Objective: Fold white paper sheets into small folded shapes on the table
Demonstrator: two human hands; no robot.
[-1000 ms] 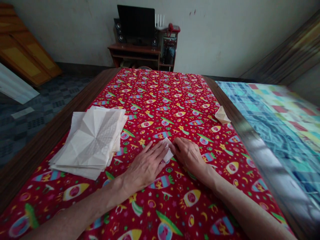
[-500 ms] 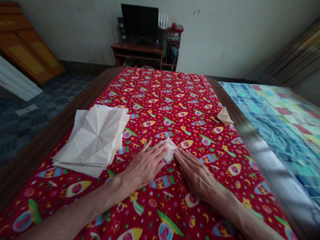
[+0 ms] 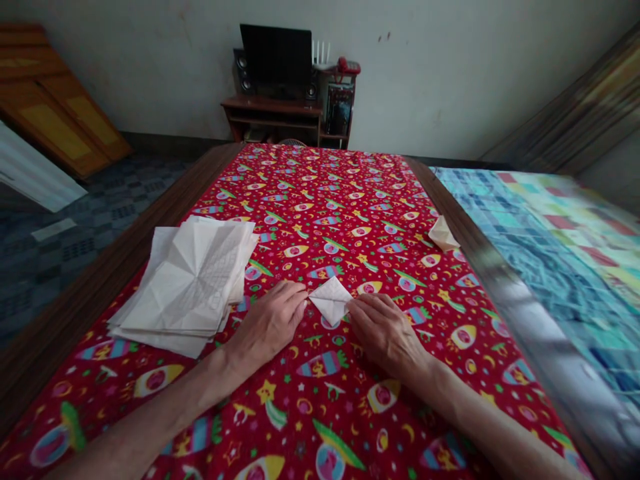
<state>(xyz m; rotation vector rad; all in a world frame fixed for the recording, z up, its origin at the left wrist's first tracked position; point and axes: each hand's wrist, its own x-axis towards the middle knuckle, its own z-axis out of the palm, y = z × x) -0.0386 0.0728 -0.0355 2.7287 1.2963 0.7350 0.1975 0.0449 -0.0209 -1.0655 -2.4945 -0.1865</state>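
Red cloth is spreading beneath a small paper, already folded diamond-shaped at frame centre, left hand and right hand resting gathered fingers at its corners, any pinch unclear, while stacked sheets at left are lying flat.

Head-worn view, forward and down

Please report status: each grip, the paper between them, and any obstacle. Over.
Left grip at paper, left corner; right grip at right corner. Paper on cloth, middle uncovered. Stack farther left; no obstacle seen.
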